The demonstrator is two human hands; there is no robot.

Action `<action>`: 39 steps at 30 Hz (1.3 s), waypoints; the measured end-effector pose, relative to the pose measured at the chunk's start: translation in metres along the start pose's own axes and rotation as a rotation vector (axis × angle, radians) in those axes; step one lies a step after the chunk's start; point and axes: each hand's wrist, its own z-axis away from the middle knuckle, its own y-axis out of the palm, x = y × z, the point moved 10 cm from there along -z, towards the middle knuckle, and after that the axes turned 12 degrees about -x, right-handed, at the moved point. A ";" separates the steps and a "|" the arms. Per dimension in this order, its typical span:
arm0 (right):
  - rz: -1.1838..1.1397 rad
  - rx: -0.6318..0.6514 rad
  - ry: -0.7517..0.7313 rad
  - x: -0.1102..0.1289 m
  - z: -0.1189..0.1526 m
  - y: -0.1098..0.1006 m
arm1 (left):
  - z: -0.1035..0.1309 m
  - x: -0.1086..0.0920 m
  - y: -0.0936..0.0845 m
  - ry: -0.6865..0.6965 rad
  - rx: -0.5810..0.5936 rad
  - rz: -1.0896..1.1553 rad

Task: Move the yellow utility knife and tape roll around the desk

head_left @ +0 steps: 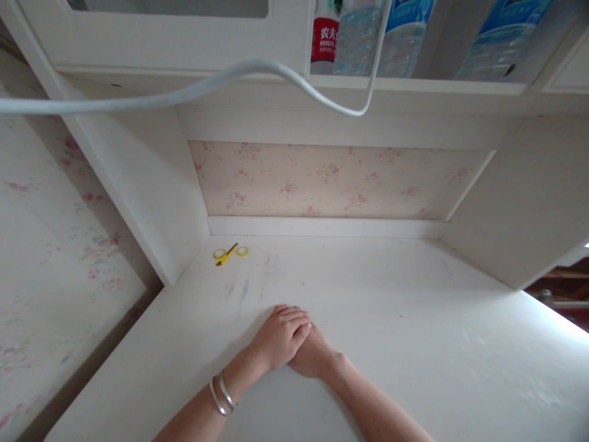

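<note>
My left hand [280, 334], with two silver bangles [222, 393] on its wrist, lies across the back of my right hand [313, 353]. Its fingers are stretched out side by side. Most of my right hand's fingers are hidden beneath it. Both hands rest on the white tabletop [368, 294] near the middle. Toward the back left corner lie a yellow utility knife [226, 255] and two thin yellow tape rolls, the left roll [219, 253] beside the knife and the right roll [242, 251] a little apart. Neither hand touches them.
A white cable [184, 93] hangs across the upper view. Above the desk, plastic bottles [359, 37] stand in an open shelf compartment. White side panels [142, 178] flank the desk, and a flowered wall panel [322, 181] lies behind it.
</note>
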 end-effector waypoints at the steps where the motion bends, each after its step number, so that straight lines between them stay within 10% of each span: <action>1: -0.011 -0.012 -0.003 0.000 0.000 -0.001 | 0.000 0.000 0.000 0.003 -0.001 0.001; 39: 0.071 -0.112 -0.043 0.002 -0.001 -0.007 | 0.001 0.000 -0.001 0.016 -0.004 -0.017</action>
